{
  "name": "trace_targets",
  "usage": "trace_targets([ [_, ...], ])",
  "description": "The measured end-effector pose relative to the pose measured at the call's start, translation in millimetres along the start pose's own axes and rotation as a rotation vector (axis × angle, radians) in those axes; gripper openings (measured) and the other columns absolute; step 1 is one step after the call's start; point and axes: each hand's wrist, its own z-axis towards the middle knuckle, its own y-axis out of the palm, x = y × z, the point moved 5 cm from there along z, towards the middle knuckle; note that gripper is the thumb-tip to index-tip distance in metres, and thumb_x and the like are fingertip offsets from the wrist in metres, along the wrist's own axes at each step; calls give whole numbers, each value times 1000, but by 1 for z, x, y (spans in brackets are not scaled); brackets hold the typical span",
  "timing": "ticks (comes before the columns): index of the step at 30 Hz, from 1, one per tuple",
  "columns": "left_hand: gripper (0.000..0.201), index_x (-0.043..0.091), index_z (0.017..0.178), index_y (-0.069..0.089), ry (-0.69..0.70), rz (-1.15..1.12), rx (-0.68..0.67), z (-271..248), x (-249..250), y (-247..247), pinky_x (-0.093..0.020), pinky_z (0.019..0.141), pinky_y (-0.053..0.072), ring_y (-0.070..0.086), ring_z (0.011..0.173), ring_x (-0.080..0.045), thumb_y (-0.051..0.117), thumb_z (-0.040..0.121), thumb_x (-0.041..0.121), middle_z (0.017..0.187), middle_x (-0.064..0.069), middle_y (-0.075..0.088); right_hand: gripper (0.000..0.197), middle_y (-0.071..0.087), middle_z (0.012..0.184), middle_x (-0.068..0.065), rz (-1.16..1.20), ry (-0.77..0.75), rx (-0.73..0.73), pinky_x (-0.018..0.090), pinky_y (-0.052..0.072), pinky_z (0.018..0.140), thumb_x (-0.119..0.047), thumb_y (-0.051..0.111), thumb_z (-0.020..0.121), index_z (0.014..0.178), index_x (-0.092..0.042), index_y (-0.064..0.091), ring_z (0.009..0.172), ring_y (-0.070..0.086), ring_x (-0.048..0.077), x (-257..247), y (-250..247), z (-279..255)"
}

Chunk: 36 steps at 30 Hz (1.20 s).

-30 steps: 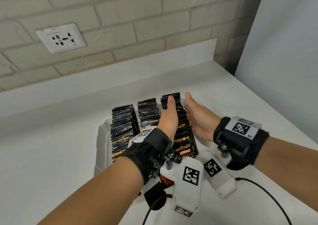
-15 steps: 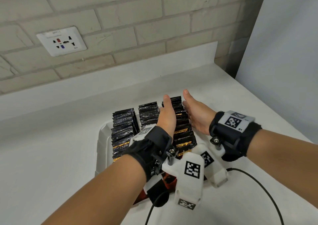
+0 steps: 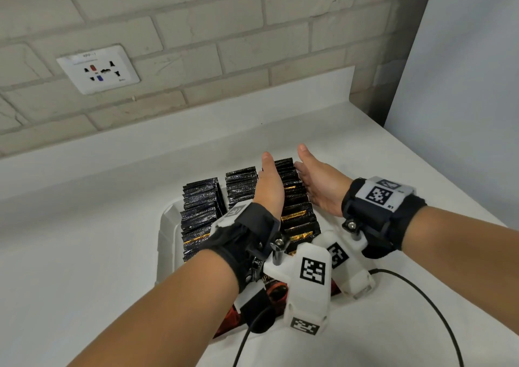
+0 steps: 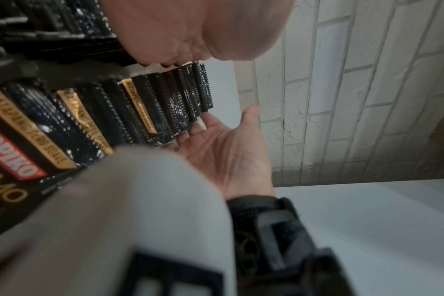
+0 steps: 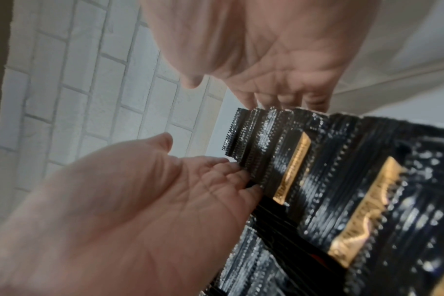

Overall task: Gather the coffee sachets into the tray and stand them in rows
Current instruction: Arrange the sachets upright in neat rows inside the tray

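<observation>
Your left hand [image 3: 268, 191] and right hand [image 3: 317, 182] stand edge-on with straight, relaxed fingers, one on each flank of the rightmost row of sachets [image 3: 295, 198], neither one curled around anything. In the wrist views your fingertips [image 5: 237, 172] touch the serrated side edges of that row, so you are squaring it between flat palms, not lifting. These coffee sachets [image 4: 150, 112] will likely feel light and thin, with glossy film that slides easily against its neighbours, so a single one pinched at the top may slip or fan the pack. I would judge it safer to press a whole block from both sides, low on the edges, and keep the pressure even so the middle does not bow upward. They look black and shiny, with crimped, saw-toothed seams along the top and a gold band across each face, and the nearest carries red and gold lettering. They stand on edge in three rows, all within the white tray [image 3: 165, 243] that sits on the white counter [image 3: 84, 254] below the brick wall [image 3: 252, 29]. The left row [image 3: 200, 206] and the middle row [image 3: 241, 182] are untouched, and the left one looks slightly uneven along its tops.
</observation>
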Motion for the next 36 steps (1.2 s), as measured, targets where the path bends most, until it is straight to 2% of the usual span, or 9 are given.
trace_targets([
  [6,74,7,129,47,-4,-15,-70,-50,36,-2,-39,90,49,64,94,-23,26,90,66,104,-12,66,78,13,155,3,21,14,2,41,9,115,-67,19,87,148,-18,10,143,11,17,12,-8,-7],
  [9,71,4,140,35,36,5,-174,-72,54,-8,-39,80,51,61,97,-34,22,95,57,113,-20,61,77,7,156,1,-13,-22,-42,39,8,117,-65,22,87,148,-22,6,143,7,15,22,-14,-20],
  [12,75,1,147,14,163,18,-187,-94,75,-31,-41,110,23,22,137,-35,22,96,56,151,-21,20,72,21,153,-7,-281,-133,-117,34,16,116,-61,28,83,146,-26,20,139,20,8,23,-13,-44],
  [16,62,22,135,45,264,185,-274,-122,83,-76,-28,107,35,53,121,-10,48,83,57,131,6,57,39,46,128,-16,-733,-271,-189,4,29,96,-34,39,95,133,-25,45,117,40,-6,27,-6,-70],
  [20,32,49,101,63,273,526,-199,-148,54,-118,-21,100,38,57,106,10,66,70,58,111,28,64,34,54,119,-17,-766,-231,-249,12,37,98,-29,44,94,129,-29,48,112,50,-6,35,5,-87],
  [26,81,40,130,43,36,429,-255,-168,-2,-119,-33,111,32,49,120,2,68,56,60,128,22,54,46,53,121,-12,-550,-119,-243,33,39,105,-31,46,93,138,-27,34,119,51,10,45,22,-78],
  [29,81,27,143,30,-9,385,-259,-168,-9,-110,-33,113,28,40,129,-4,71,75,42,141,11,43,44,50,132,0,-441,-60,-221,34,37,107,-26,45,95,138,-26,33,120,50,14,49,25,-73],
  [32,30,40,111,45,-48,365,-327,-166,-18,-102,-10,96,37,50,108,14,54,90,19,103,30,62,45,49,131,3,-421,-25,-214,33,37,107,-23,45,96,139,-25,31,120,49,16,54,25,-72],
  [36,31,38,82,35,-76,407,-386,-165,-21,-91,2,60,39,50,59,28,49,93,13,53,42,54,46,52,129,3,-462,2,-213,34,39,105,-24,45,96,141,-25,30,120,50,17,61,27,-71],
])
